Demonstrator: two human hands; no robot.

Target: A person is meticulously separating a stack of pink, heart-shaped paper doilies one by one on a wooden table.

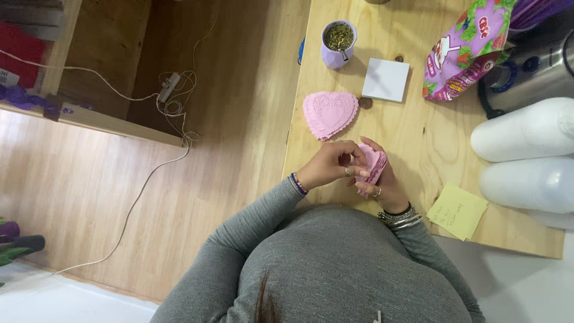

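Doilies (373,162) sit pinched in both my hands above the table (418,137) edge; my left hand (327,166) picks at the top sheet, my right hand (382,182) cups the rest; one heart (329,113) lies done beyond, several left, I judge.

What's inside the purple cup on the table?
The purple cup is filled to the brim with dry, greenish-brown chopped herb, and a metal straw pokes out at its rim. Whatever lies below that top layer is covered.

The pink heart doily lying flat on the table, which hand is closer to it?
Left. The left hand sits just below the pink heart doily, close to its point. The right hand, holding a pink paper stack, is lower and farther right.
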